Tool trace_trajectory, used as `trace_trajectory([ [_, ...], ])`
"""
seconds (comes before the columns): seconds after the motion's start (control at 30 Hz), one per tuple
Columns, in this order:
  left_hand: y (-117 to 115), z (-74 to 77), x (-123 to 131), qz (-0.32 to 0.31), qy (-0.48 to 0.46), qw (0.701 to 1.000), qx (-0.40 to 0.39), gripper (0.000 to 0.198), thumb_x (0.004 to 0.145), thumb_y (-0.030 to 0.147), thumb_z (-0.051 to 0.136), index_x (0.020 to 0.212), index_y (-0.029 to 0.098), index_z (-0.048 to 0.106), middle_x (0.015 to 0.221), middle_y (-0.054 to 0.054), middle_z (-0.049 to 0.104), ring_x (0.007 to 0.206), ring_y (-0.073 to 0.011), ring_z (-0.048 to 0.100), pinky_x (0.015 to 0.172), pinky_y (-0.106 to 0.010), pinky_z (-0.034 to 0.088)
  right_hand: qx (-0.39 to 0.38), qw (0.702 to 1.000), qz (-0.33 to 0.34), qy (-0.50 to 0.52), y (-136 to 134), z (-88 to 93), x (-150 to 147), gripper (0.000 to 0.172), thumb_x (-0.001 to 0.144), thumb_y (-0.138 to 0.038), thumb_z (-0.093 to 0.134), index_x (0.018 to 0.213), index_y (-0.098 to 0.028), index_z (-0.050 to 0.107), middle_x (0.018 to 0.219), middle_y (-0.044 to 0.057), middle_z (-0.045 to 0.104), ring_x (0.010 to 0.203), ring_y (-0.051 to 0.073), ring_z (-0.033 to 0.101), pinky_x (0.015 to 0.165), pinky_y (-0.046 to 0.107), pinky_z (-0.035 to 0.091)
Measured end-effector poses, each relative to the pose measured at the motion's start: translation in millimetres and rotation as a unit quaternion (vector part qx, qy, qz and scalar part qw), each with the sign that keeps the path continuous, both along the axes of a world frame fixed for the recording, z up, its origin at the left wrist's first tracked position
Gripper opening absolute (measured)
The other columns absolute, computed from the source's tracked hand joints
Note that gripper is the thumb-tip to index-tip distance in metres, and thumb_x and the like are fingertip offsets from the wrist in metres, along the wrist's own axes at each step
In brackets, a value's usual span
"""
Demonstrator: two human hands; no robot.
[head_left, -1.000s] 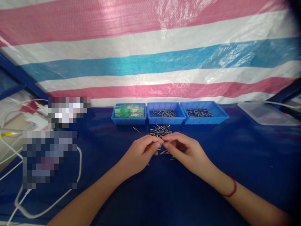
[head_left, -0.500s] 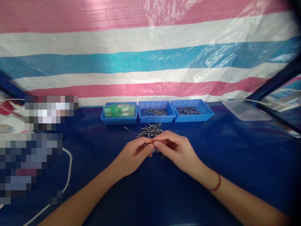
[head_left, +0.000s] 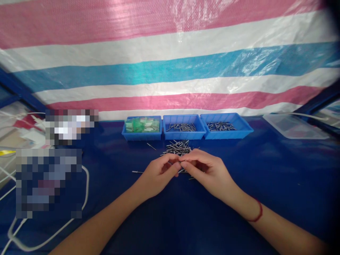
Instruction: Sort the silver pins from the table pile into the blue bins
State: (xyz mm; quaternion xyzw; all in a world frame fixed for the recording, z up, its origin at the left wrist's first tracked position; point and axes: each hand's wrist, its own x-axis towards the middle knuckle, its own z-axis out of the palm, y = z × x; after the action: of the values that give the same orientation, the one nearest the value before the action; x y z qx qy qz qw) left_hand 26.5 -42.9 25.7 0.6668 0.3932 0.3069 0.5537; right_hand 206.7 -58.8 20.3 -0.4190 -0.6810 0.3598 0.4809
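My left hand [head_left: 162, 173] and my right hand [head_left: 208, 170] meet over the blue tabletop, thumbs and fingertips pinched together. Whatever sits between the fingertips is too small and covered to make out. Just behind and under the fingers lies a loose pile of blind rivets [head_left: 177, 147], thin metal pins with thicker sleeves. One single rivet [head_left: 136, 172] shows to the left of my left hand. Another lone rivet [head_left: 151, 146] lies left of the pile, apart from it.
Three blue bins stand in a row at the back: the left bin [head_left: 142, 136] holds green and clear packets, the middle bin [head_left: 184, 135] and right bin [head_left: 225, 134] hold rivets. A clear plastic lid [head_left: 294, 127] lies at right. A white cable [head_left: 86, 191] loops at left.
The whole view has shifted, so everything sits further right. A rivet now shows left of my left hand where none was seen before. Both hands stay pinched together.
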Motion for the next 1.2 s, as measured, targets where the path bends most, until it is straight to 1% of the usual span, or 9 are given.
trace_trajectory([
  [0.3, 1.2, 3.3, -0.5, 0.079, 0.004, 0.996, 0.028, 0.014, 0.080, 0.027, 0.063, 0.087, 0.015, 0.060, 0.074, 0.000, 0.061, 0.064, -0.0110, 0.056, 0.060, -0.022, 0.046, 0.020, 0.999, -0.006, -0.032, 1.0, 0.3, 0.6, 0.012, 0.086, -0.024, 0.060, 0.092, -0.022, 0.071, 0.071, 0.002, 0.060, 0.062, 0.014, 0.054, 0.051, 0.027, 0.041],
  [0.5, -4.1, 7.0, 1.5, 0.139, 0.001, 0.987, 0.080, 0.011, 0.077, 0.025, 0.064, 0.082, 0.016, 0.059, 0.077, 0.000, 0.061, 0.065, -0.0108, 0.058, 0.059, -0.021, 0.047, 0.011, 0.998, -0.004, -0.055, 3.4, -6.2, 0.3, 0.013, 0.087, -0.025, 0.059, 0.091, -0.020, 0.070, 0.074, 0.004, 0.062, 0.064, 0.015, 0.055, 0.054, 0.028, 0.042],
  [0.8, -9.8, 5.0, 2.2, 0.114, 0.001, 0.989, 0.099, 0.013, 0.080, 0.029, 0.066, 0.085, 0.017, 0.060, 0.082, 0.000, 0.062, 0.071, -0.0112, 0.060, 0.063, -0.020, 0.049, 0.006, 0.997, 0.032, -0.072, 0.2, -3.3, -2.4, 0.014, 0.088, -0.023, 0.056, 0.086, -0.018, 0.070, 0.075, 0.004, 0.063, 0.064, 0.014, 0.055, 0.056, 0.028, 0.041],
  [0.87, -9.1, 6.2, 0.6, 0.101, 0.015, 0.989, 0.103, 0.018, 0.081, 0.032, 0.066, 0.091, 0.018, 0.060, 0.085, -0.001, 0.062, 0.073, -0.0117, 0.060, 0.066, -0.021, 0.050, -0.009, 0.998, 0.030, -0.062, -0.1, -4.1, -3.1, 0.015, 0.087, -0.025, 0.057, 0.085, -0.018, 0.070, 0.075, 0.004, 0.063, 0.063, 0.014, 0.055, 0.056, 0.027, 0.041],
  [0.97, -5.2, 14.3, -6.6, 0.058, 0.084, 0.985, 0.139, 0.033, 0.084, 0.036, 0.063, 0.111, 0.019, 0.056, 0.095, -0.003, 0.062, 0.075, -0.0127, 0.061, 0.068, -0.024, 0.052, -0.051, 0.999, -0.002, -0.013, 4.7, -4.9, 0.7, 0.016, 0.086, -0.030, 0.060, 0.085, -0.019, 0.070, 0.076, 0.004, 0.065, 0.063, 0.014, 0.055, 0.056, 0.026, 0.042],
  [1.03, -0.6, 22.1, -14.7, 0.012, 0.188, 0.962, 0.200, 0.035, 0.090, 0.034, 0.055, 0.122, 0.020, 0.052, 0.101, -0.004, 0.063, 0.081, -0.0144, 0.062, 0.075, -0.027, 0.052, -0.083, 0.995, -0.048, 0.039, 13.1, -4.1, 9.3, 0.018, 0.084, -0.034, 0.062, 0.086, -0.018, 0.071, 0.073, 0.003, 0.063, 0.060, 0.012, 0.052, 0.051, 0.024, 0.040],
  [1.1, 5.3, 28.9, -24.5, -0.024, 0.312, 0.909, 0.274, 0.027, 0.094, 0.030, 0.048, 0.116, 0.020, 0.058, 0.109, -0.006, 0.063, 0.092, -0.0183, 0.061, 0.088, -0.034, 0.048, -0.112, 0.982, -0.112, 0.105, 25.7, -2.7, 23.3, 0.021, 0.081, -0.037, 0.064, 0.088, -0.018, 0.070, 0.065, -0.001, 0.056, 0.050, 0.008, 0.044, 0.043, 0.021, 0.033],
  [1.17, 11.8, 32.9, -35.1, -0.018, 0.403, 0.863, 0.303, 0.026, 0.096, 0.027, 0.042, 0.111, 0.019, 0.062, 0.112, -0.008, 0.062, 0.100, -0.0219, 0.060, 0.093, -0.037, 0.046, -0.132, 0.958, -0.177, 0.183, 40.4, -2.2, 40.6, 0.021, 0.078, -0.036, 0.068, 0.087, -0.017, 0.069, 0.061, -0.003, 0.051, 0.045, 0.006, 0.038, 0.039, 0.019, 0.028],
  [1.2, 15.0, 33.8, -40.4, -0.013, 0.433, 0.850, 0.299, 0.026, 0.095, 0.027, 0.043, 0.111, 0.019, 0.062, 0.113, -0.008, 0.061, 0.101, -0.0227, 0.059, 0.093, -0.038, 0.046, -0.135, 0.946, -0.206, 0.211, 47.6, -2.5, 49.4, 0.021, 0.075, -0.035, 0.069, 0.084, -0.016, 0.069, 0.059, -0.004, 0.049, 0.044, 0.005, 0.037, 0.037, 0.018, 0.026],
])
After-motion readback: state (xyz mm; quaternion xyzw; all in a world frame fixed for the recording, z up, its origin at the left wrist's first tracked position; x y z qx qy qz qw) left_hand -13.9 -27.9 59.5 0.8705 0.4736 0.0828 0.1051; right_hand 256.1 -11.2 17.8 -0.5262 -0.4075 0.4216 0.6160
